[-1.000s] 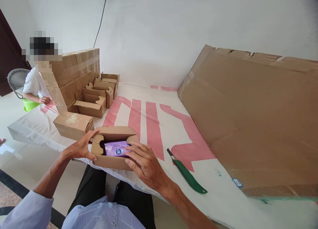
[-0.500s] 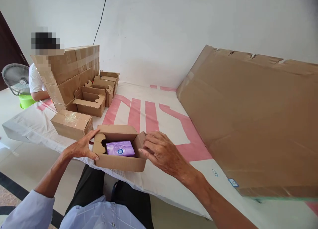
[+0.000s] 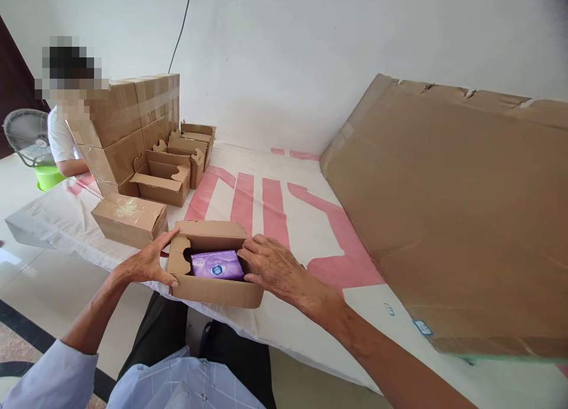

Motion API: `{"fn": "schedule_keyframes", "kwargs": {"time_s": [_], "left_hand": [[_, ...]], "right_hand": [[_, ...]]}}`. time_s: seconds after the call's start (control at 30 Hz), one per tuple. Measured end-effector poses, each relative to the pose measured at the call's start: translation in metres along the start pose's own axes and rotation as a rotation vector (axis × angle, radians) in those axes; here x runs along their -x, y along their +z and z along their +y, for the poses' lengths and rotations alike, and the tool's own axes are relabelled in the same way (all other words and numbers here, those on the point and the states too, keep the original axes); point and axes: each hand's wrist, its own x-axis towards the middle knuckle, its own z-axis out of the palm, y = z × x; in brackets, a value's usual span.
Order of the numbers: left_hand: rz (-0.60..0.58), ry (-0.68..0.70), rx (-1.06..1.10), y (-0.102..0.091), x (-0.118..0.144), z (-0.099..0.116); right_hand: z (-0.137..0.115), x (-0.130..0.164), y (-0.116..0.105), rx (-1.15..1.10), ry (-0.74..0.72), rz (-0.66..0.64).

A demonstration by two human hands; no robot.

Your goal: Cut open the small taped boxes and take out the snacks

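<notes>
An open cardboard box stands near the front edge of the table. Inside it lies a purple tissue pack with a round blue label. My left hand grips the box's left end, thumb on the near side and fingers toward the far side. At the right end, my right hand is curled over the end flap, its fingertips just inside the box beside the pack. That hand hides most of the flap.
A taped closed box sits left of the open one. Behind it are several open boxes and a stack of taped cartons. A person sits behind the stack. A large cardboard sheet leans at the right.
My right hand has moved left and inward over the right end of the box, bending the end flap inward. The left hand keeps its grip.
</notes>
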Motion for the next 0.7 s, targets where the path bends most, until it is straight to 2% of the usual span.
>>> {"fn": "schedule_keyframes", "kwargs": {"time_s": [0.13,0.23,0.43,0.57,0.7], "left_hand": [[-0.010,0.031,0.013,0.000,0.000,0.000],[-0.017,0.024,0.015,0.000,-0.001,-0.001],[-0.015,0.013,0.034,0.000,0.000,-0.002],[0.001,0.024,0.033,0.000,0.001,-0.001],[-0.011,0.023,0.012,0.000,0.002,-0.001]], "right_hand": [[0.000,-0.006,-0.001,-0.059,-0.026,-0.046],[0.003,-0.014,0.007,-0.035,-0.010,-0.148],[0.005,-0.028,0.022,-0.026,0.042,-0.198],[0.001,-0.029,0.020,-0.033,0.030,-0.215],[-0.001,-0.026,0.008,-0.215,0.120,-0.193]]}}
